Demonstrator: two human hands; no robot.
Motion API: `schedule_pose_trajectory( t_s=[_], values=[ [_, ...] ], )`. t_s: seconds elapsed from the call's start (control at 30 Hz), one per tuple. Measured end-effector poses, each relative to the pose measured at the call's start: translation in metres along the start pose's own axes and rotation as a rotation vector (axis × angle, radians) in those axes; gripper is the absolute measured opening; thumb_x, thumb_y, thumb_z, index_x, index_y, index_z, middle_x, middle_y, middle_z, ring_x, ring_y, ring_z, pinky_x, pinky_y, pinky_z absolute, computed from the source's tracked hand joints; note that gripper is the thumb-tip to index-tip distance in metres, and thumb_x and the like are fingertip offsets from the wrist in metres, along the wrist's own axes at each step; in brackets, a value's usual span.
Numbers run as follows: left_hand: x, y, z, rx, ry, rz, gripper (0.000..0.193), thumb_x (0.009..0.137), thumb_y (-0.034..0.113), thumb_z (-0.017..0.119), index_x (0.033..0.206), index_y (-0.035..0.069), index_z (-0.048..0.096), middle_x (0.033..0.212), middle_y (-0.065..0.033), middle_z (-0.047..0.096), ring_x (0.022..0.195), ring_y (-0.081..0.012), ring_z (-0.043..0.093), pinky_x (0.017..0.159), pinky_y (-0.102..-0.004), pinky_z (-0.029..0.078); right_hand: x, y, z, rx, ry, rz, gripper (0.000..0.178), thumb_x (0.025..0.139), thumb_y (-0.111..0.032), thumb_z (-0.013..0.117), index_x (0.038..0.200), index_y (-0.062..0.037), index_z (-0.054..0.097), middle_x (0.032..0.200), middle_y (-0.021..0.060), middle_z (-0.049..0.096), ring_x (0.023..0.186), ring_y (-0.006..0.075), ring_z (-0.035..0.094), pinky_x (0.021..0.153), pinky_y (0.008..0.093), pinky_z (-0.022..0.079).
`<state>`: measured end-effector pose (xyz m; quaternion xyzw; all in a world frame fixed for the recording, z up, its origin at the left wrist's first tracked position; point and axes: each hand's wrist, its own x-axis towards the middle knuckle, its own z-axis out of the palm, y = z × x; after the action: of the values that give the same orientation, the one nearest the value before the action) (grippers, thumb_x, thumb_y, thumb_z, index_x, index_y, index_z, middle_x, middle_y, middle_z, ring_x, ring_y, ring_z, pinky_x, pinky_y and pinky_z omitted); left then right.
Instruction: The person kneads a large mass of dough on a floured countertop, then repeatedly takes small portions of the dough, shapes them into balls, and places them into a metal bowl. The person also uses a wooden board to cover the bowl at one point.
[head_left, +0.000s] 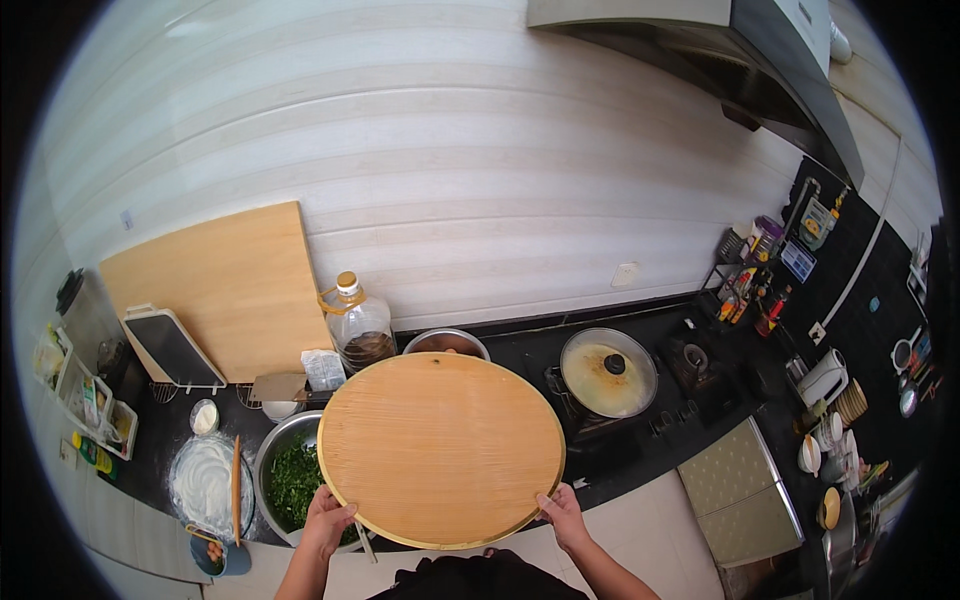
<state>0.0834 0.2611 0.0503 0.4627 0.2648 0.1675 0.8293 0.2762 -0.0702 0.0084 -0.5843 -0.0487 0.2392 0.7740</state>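
Both hands hold a round, flat, wood-coloured tray (445, 450) with a yellow rim, its bare face turned up. My left hand (327, 517) grips the near left edge, thumb on top. My right hand (562, 514) pinches the near right edge the same way. Partly covered by the tray on the left stands a large metal bowl (268, 495) of chopped greens (296, 482). A handle, perhaps of chopsticks or a spoon, sticks out below the bowl. Behind the tray, another metal pot (447, 336) is partly hidden.
On the stove at right sits a lidded pan (608, 373). At left are a floured round plate (205, 490), a rolling pin (237, 490), a small bowl of white powder (204, 417) and a bucket (237, 561). A large board (220, 280) and a plastic jug (358, 320) stand against the wall.
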Motion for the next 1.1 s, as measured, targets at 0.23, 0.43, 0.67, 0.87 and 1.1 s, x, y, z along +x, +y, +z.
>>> schedule_pose_trajectory(
  t_s=[0.23, 0.43, 0.67, 0.87, 1.1],
  values=[
    [0.022, 0.005, 0.04, 0.094, -0.07, 0.009, 0.044, 0.074, 0.005, 0.066, 0.112, 0.005, 0.044, 0.106, -0.0095, 0.06, 0.094, -0.0201, 0.06, 0.078, -0.0356, 0.05, 0.015, -0.01, -0.022, -0.023, 0.064, -0.154, 0.025, 0.088, -0.014, 0.055, 0.109, -0.0066, 0.043, 0.097, 0.0036, 0.059, 0.081, 0.0097, 0.058, 0.065, 0.0234, 0.048],
    [0.097, -0.03, 0.066, 0.078, -0.217, -0.072, 0.037, 0.08, -0.002, 0.059, 0.113, 0.005, 0.043, 0.108, -0.0106, 0.058, 0.099, -0.0217, 0.058, 0.08, -0.0355, 0.05, 0.04, -0.027, -0.055, -0.046, 0.162, -0.204, 0.021, 0.088, -0.015, 0.054, 0.105, -0.0072, 0.044, 0.097, 0.0035, 0.059, 0.08, 0.0108, 0.059, 0.066, 0.024, 0.049],
    [0.161, -0.056, 0.076, 0.081, -0.24, -0.167, 0.031, 0.083, -0.002, 0.056, 0.109, 0.005, 0.04, 0.107, -0.0102, 0.057, 0.095, -0.0214, 0.059, 0.079, -0.0348, 0.051, 0.08, -0.022, -0.067, -0.042, 0.231, -0.183, 0.02, 0.088, -0.015, 0.054, 0.103, -0.0065, 0.044, 0.095, 0.0034, 0.059, 0.077, 0.0094, 0.059, 0.06, 0.0209, 0.048],
    [0.193, -0.075, 0.065, 0.072, -0.217, -0.172, 0.031, 0.084, 0.002, 0.057, 0.11, 0.004, 0.041, 0.108, -0.009, 0.056, 0.094, -0.0208, 0.059, 0.077, -0.0329, 0.05, 0.113, -0.028, -0.06, -0.107, 0.232, -0.199, 0.02, 0.089, -0.015, 0.053, 0.105, -0.0055, 0.045, 0.095, 0.0032, 0.06, 0.077, 0.0084, 0.059, 0.058, 0.0198, 0.048],
    [0.205, -0.073, 0.069, 0.034, -0.176, -0.246, 0.031, 0.085, 0.003, 0.055, 0.112, 0.003, 0.041, 0.11, -0.0109, 0.055, 0.096, -0.0223, 0.058, 0.079, -0.0349, 0.049, 0.149, -0.035, -0.059, -0.144, 0.2, -0.171, 0.021, 0.088, -0.016, 0.053, 0.106, -0.0049, 0.047, 0.094, 0.0031, 0.061, 0.075, 0.0087, 0.059, 0.057, 0.0204, 0.048]
  ],
)
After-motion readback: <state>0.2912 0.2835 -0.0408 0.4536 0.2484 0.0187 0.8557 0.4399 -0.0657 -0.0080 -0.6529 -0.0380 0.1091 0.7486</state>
